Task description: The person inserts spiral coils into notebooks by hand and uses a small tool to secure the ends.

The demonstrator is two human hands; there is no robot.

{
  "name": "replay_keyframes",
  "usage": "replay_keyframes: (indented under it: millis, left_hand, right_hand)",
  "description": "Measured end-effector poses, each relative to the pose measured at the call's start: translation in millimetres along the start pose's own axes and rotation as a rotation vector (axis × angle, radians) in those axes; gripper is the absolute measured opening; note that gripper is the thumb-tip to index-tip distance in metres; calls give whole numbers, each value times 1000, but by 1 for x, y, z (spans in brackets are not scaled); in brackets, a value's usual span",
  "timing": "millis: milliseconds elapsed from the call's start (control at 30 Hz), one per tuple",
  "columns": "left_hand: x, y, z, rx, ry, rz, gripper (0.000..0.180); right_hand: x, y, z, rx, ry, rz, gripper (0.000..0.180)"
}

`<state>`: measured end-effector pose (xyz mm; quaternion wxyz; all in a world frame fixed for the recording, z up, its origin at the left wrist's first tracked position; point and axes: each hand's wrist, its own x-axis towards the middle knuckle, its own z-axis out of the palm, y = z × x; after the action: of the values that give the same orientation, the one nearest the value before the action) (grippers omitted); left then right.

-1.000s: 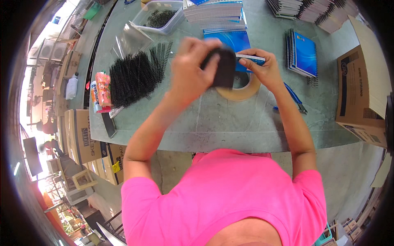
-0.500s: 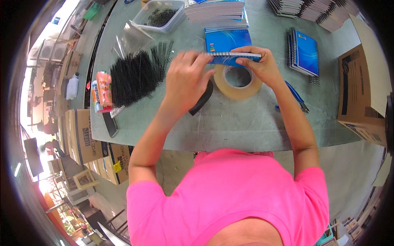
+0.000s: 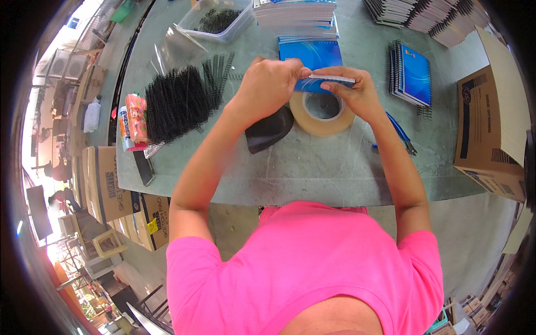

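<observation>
- Since the earlier frames, the black cover sheet (image 3: 269, 128) has gone from the left hand down onto the table, where it now lies flat just left of the tape roll, and both hands have closed in on the small blue notebook.
- Her left hand (image 3: 268, 84) is curled over the left end of the blue notebook (image 3: 324, 82), thumb and fingers pinching its edge.
- Her right hand (image 3: 357, 95) pinches the right end of the same notebook, fingertips pressed along its white upper edge.
- That notebook is held in the air just above the roll of tan packing tape (image 3: 322, 113), which sits flat on the grey-green table (image 3: 312, 167).
- Directly beyond the hands lies another blue notebook (image 3: 311, 51), flat, in front of a tall stack of notebooks (image 3: 296, 12).
- To the left is a heap of black spiral binding coils (image 3: 177, 102), with a few single coils spread beside it.
- Farther back on the left stands a clear plastic tub (image 3: 219, 21) with more coils in it.
- On the right lies a small pile of bound blue notebooks (image 3: 414, 75), spirals facing left.
- A blue-handled tool (image 3: 399, 133) lies near her right forearm.
- An open cardboard box (image 3: 491, 134) stands at the table's right end.
- Colourful snack packets (image 3: 131, 125) lie at the left edge of the table.
</observation>
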<state>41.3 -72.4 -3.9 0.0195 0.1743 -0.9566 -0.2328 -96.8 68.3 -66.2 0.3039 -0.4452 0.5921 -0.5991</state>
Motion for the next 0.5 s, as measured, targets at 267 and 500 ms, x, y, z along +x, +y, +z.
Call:
replay_keyframes:
  millis: [267, 500]
  left_hand:
    - [-48, -32, 17, 141, 119, 169, 36]
    - [-74, -51, 6, 135, -97, 9, 43]
  right_hand:
    - [-8, -4, -7, 33, 140, -3, 18]
    - [-15, -28, -9, -597, 187, -75, 23]
